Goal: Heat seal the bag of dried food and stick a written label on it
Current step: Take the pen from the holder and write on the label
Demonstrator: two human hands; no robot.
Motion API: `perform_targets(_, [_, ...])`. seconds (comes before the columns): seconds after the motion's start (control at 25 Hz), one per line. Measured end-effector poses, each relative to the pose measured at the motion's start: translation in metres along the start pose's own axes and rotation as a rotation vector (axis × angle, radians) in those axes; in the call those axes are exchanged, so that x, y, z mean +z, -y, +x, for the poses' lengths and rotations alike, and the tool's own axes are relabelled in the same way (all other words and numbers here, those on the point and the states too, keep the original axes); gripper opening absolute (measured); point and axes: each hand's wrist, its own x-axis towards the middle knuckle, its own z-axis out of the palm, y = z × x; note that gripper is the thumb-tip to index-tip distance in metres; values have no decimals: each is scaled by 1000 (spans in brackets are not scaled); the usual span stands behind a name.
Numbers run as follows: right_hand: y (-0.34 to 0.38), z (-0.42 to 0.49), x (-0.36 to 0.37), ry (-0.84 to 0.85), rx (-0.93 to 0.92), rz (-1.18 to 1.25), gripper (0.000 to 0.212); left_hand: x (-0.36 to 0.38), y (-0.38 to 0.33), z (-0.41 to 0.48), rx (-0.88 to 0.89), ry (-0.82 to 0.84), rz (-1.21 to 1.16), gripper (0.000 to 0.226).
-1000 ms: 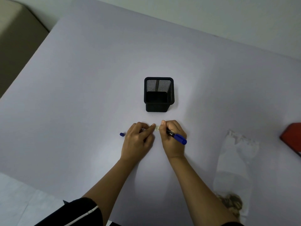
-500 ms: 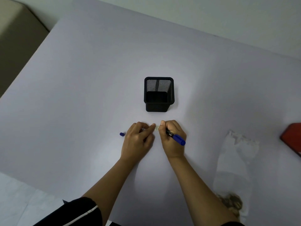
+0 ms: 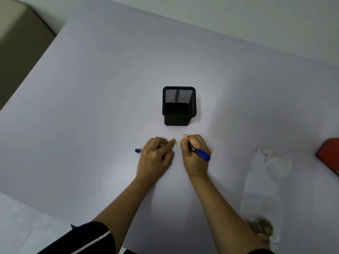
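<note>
Now a small label (image 3: 177,144) is pinned to the table (image 3: 91,107) by left hand (image 3: 156,158) fingertips and written on with a pen (image 3: 200,154) gripped by the right hand (image 3: 195,154). Sticking it onto the bag (image 3: 264,189), lying well right, remains.

A wide pale lilac table (image 3: 91,107) fills most of the view. Behind it, from 11 to 2 o'clock, stands a plain off-white wall (image 3: 238,13). At 10 o'clock is beige furniture (image 3: 20,48). At 7 o'clock is light floor (image 3: 16,226).
</note>
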Motion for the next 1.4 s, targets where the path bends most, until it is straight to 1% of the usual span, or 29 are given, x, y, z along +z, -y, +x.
perform_targets(0.16, [2, 2, -2, -62, 63, 28, 34, 0, -1, -1, 35, -37, 4, 25])
perform_targets(0.28, [8, 3, -10, -107, 110, 90, 35, -5, -7, -6, 130, -105, 50, 25])
perform_targets(0.32, [11, 3, -15, -116, 166, 145, 34, -9, -10, -9, 173, -118, 60, 25])
perform_targets(0.36, [15, 4, -21, -124, 269, 215, 32, -14, -14, -14, 200, -136, 70, 26])
perform_targets(0.4, [20, 5, -28, -127, 401, 286, 28, -20, -17, -20, 187, -155, 72, 26])
perform_targets(0.44, [25, 4, -36, -132, 530, 341, 25, -29, -19, -27, 122, -180, 68, 28])
perform_targets(0.48, [30, 3, -45, -139, 627, 376, 26, -38, -21, -31, 2, -204, 60, 31])
perform_targets(0.52, [36, 2, -55, -143, 696, 423, 29, -45, -20, -35, -162, -207, 47, 35])
perform_targets(0.56, [43, 0, -65, -150, 753, 507, 33, -51, -17, -37, -313, -175, 45, 40])
perform_targets(0.6, [51, -1, -74, -160, 801, 631, 36, -56, -15, -37, -394, -119, 54, 44])
perform_targets(0.68, [68, -2, -89, -168, 875, 881, 35, -57, -7, -35, -433, 1, 64, 47])
perform_targets(0.76, [83, 0, -95, -160, 950, 999, 23, -61, -6, -26, -572, 108, -28, 38])
perform_targets(0.8, [89, 2, -99, -155, 978, 1023, 17, -64, -8, -23, -599, 170, -33, 33])
perform_targets(0.88, [100, 5, -104, -130, 1004, 1004, 15, -71, -14, -22, -567, 152, -42, 24])
perform_targets(0.96, [113, 9, -110, -109, 988, 943, 19, -87, -30, -16, -612, 25, -154, 22])
perform_targets(1.0, [118, 11, -113, -115, 959, 914, 20, -96, -42, -9, -683, -18, -292, 21])
perform_targets(1.08, [127, 14, -117, -113, 880, 854, 20, -112, -69, 3, -822, -14, -745, 22])
perform_targets(1.12, [132, 16, -119, -95, 839, 822, 19, -121, -82, 8, -841, 9, -928, 21])
perform_targets(1.16, [137, 16, -121, -75, 801, 792, 17, -129, -93, 13, -823, 42, -1040, 20])
perform_targets(1.24, [145, 18, -123, -58, 742, 755, 15, -142, -106, 20, -768, 82, -1145, 17])
perform_targets(1.4, [157, 22, -126, -45, 675, 714, 15, -153, -113, 29, -713, 130, -1148, 19])
